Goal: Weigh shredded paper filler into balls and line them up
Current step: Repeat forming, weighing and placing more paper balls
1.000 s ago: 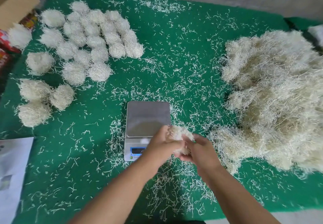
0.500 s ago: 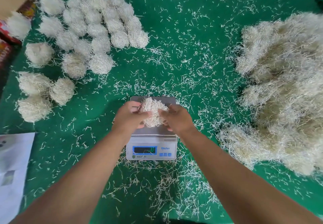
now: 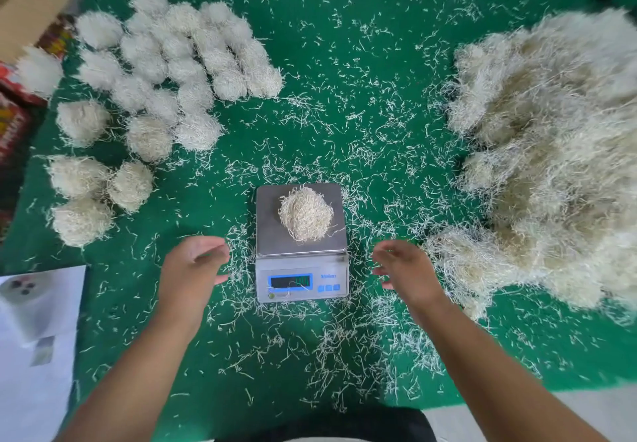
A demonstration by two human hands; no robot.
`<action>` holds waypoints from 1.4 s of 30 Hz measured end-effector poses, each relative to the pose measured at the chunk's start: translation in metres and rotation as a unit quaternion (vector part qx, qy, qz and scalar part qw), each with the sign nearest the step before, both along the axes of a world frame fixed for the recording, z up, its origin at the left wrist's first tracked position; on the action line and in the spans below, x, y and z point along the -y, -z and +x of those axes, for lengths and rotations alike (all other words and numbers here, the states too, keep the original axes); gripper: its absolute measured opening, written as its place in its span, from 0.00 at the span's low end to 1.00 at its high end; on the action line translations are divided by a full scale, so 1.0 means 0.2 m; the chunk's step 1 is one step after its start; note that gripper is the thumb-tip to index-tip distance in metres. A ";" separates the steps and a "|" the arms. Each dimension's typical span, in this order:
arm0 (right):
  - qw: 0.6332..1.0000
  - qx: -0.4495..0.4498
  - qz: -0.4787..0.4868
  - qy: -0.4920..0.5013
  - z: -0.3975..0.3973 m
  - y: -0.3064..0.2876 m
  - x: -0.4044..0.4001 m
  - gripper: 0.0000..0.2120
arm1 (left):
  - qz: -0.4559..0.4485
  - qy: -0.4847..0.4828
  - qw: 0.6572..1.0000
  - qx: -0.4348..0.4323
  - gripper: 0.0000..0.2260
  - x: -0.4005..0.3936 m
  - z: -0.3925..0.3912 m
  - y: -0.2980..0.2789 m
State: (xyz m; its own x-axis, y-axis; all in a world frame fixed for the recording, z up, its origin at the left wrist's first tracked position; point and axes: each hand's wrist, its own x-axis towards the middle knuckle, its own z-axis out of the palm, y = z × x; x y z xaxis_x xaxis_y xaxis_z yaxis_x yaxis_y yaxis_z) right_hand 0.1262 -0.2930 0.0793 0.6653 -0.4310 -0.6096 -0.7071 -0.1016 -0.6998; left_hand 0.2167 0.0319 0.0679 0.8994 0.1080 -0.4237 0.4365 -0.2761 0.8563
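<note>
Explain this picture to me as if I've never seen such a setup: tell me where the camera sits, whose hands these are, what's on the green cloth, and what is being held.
There is no machine here. One camera is worn on a person's head, looking down at their own bare hands. The left hand and right hand hover on either side of a small digital scale, fingers loose, with no grip on anything. A ball of shredded paper sits alone on the scale's metal pan. The display is lit, but its figures are too blurred to read. The green cloth is strewn with loose shreds. At right lies the big pile of unweighed filler; at upper left are the finished balls, set close together in rough rows.
</note>
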 end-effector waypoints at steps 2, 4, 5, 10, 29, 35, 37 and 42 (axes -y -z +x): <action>1.000 0.002 0.006 0.006 -0.06 -0.02 -0.02 0.05 | -0.005 0.001 1.000 0.001 0.07 -0.04 -0.05 0.01; 1.000 0.004 0.008 0.013 -0.11 -0.03 -0.04 0.05 | -0.010 0.009 1.000 0.004 0.06 -0.07 -0.09 0.01; 1.000 0.004 0.006 0.014 -0.14 -0.04 -0.05 0.05 | -0.013 0.011 1.000 0.003 0.07 -0.08 -0.11 0.01; 1.000 0.009 0.001 0.016 -0.27 -0.07 -0.09 0.05 | -0.019 0.026 0.999 0.005 0.07 -0.11 -0.20 0.01; 1.000 -0.015 -0.015 0.010 -0.47 -0.09 -0.17 0.06 | 0.033 0.069 0.997 0.006 0.11 -0.10 -0.30 -0.05; 0.999 -0.030 -0.011 -0.016 -0.57 -0.10 -0.22 0.05 | 0.168 0.262 0.942 0.123 0.47 0.30 0.03 -0.12; 0.999 -0.036 -0.007 -0.015 -0.63 -0.11 -0.23 0.05 | 0.196 0.332 0.912 0.141 0.53 0.47 0.16 -0.10; 0.999 -0.042 -0.009 0.010 -0.78 -0.16 -0.19 0.05 | 0.304 0.437 0.840 0.106 0.46 0.71 0.27 0.04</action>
State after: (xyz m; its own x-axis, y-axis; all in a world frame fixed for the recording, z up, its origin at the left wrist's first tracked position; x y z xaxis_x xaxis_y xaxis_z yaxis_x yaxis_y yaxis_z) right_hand -0.0300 -0.2545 0.1117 0.6034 -0.4550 -0.6549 -0.7654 -0.1002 -0.6357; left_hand 0.2706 -0.1092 0.0592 0.7955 -0.4944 -0.3504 -0.3050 -0.8263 0.4735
